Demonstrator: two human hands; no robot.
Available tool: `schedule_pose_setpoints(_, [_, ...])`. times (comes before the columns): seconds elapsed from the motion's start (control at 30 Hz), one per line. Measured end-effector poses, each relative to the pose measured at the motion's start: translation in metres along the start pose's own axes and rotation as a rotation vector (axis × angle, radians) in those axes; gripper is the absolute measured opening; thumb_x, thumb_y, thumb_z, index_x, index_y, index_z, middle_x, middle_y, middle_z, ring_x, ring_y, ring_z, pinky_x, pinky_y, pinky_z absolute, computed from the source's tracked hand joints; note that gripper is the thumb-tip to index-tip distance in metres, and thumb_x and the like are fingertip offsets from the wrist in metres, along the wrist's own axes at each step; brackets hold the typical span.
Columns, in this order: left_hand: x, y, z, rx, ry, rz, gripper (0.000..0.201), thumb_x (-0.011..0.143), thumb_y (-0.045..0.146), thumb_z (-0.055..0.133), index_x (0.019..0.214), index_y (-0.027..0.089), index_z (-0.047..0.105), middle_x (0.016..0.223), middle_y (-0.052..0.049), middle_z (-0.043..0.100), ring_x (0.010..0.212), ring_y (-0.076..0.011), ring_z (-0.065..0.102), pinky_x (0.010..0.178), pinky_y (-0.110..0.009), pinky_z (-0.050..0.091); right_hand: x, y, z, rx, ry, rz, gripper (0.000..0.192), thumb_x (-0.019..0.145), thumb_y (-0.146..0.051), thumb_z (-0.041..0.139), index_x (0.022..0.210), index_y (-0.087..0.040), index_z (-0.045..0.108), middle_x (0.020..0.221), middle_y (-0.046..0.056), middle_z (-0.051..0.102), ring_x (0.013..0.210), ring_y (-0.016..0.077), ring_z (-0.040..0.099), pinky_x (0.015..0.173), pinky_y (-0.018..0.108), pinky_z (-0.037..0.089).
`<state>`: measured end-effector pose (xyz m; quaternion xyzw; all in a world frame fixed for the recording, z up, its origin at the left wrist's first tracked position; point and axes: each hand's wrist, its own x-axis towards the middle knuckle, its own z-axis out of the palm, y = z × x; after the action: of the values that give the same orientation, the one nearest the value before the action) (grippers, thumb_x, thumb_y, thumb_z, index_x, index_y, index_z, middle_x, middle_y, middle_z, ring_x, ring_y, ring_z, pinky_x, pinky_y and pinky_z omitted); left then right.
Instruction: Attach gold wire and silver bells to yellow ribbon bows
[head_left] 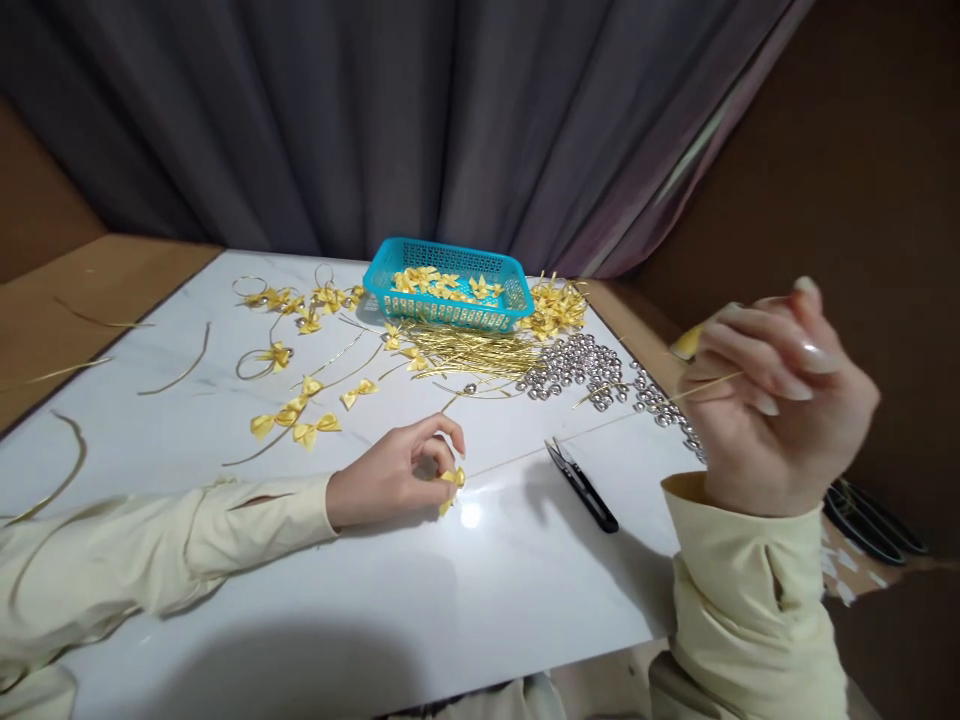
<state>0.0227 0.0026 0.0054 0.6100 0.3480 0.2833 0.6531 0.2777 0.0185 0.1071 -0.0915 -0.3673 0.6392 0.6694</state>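
Note:
My left hand (401,468) rests low over the white table and pinches a small yellow ribbon bow (452,487) between thumb and fingers. From the bow a thin thread (517,460) stretches up and right to my right hand (780,400). That hand is raised off the table, its fingers curled shut on the thread, which looks golden close to the fingers. Black-handled thread snips (583,487) lie on the table between the hands, blades pointing away. Part of a yellow object (685,344) shows behind my right hand; its kind is unclear.
A blue basket (450,312) with yellow bows stands at the back. In front of it lie a bundle of gold cords (480,350) and many silver beads (577,362). Loose bows (306,432) and cords (180,365) are spread leftward. A black-handled tool (870,525) lies far right.

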Motion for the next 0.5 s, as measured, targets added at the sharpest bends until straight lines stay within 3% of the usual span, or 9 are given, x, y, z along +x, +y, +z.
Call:
schedule_pose_setpoints(0.07, [0.0,-0.002,0.0,0.013,-0.004,-0.001,0.029,0.065,0.008,0.06,0.088,0.019,0.045,0.062,0.007,0.056,0.057,-0.0105,0.053,0.061,-0.025,0.04,-0.001,-0.009,0.003,-0.236,0.124,-0.128,0.039,0.093,-0.008,0.027,0.057,-0.023,0.025,0.048,-0.004,0.036,0.039,0.0031,0.037,0.03,0.013,0.023])
schedule_pose_setpoints(0.17, [0.0,-0.004,0.0,0.024,-0.018,0.011,0.028,0.066,0.008,0.06,0.088,0.018,0.045,0.063,0.007,0.056,0.058,-0.0101,0.053,0.062,-0.024,0.039,-0.005,-0.019,0.009,-0.988,0.424,-0.337,0.039,0.093,-0.013,0.019,0.055,-0.022,0.011,0.048,-0.003,0.015,0.036,0.0041,0.027,0.036,0.02,0.01])
schedule_pose_setpoints(0.23, [0.0,-0.005,0.0,0.023,-0.03,0.02,0.028,0.067,0.008,0.06,0.088,0.018,0.045,0.063,0.006,0.056,0.06,-0.0106,0.054,0.063,-0.025,0.04,-0.007,-0.025,0.011,-1.39,0.587,-0.398,0.04,0.093,-0.019,0.025,0.057,-0.022,0.007,0.049,-0.002,0.01,0.038,0.0052,0.03,0.041,0.022,0.011])
schedule_pose_setpoints(0.33, [0.0,-0.005,-0.001,0.041,-0.038,0.013,0.027,0.066,0.008,0.059,0.087,0.018,0.045,0.063,0.006,0.056,0.061,-0.0109,0.054,0.064,-0.025,0.04,-0.008,-0.029,0.012,-1.627,0.817,-0.418,0.044,0.092,-0.023,0.033,0.054,-0.021,0.01,0.048,-0.002,0.013,0.043,0.0062,0.037,0.045,0.023,0.017])
schedule_pose_setpoints(0.4, [0.0,-0.006,-0.001,0.06,-0.035,0.006,0.027,0.067,0.008,0.059,0.087,0.018,0.045,0.062,0.007,0.056,0.06,-0.0109,0.053,0.064,-0.025,0.04,-0.008,-0.033,0.011,-1.535,0.788,-0.396,0.046,0.091,-0.023,0.035,0.049,-0.021,0.016,0.047,-0.002,0.015,0.041,0.0056,0.033,0.045,0.025,0.018])
schedule_pose_setpoints(0.5, [0.0,-0.007,-0.002,0.063,-0.033,-0.003,0.028,0.066,0.007,0.058,0.087,0.018,0.044,0.062,0.007,0.055,0.059,-0.0107,0.052,0.063,-0.026,0.039,-0.012,-0.042,0.003,-1.353,0.401,-0.314,0.041,0.088,-0.026,0.049,0.048,-0.023,0.041,0.047,-0.001,0.032,0.042,0.0084,0.03,0.042,0.027,0.021])
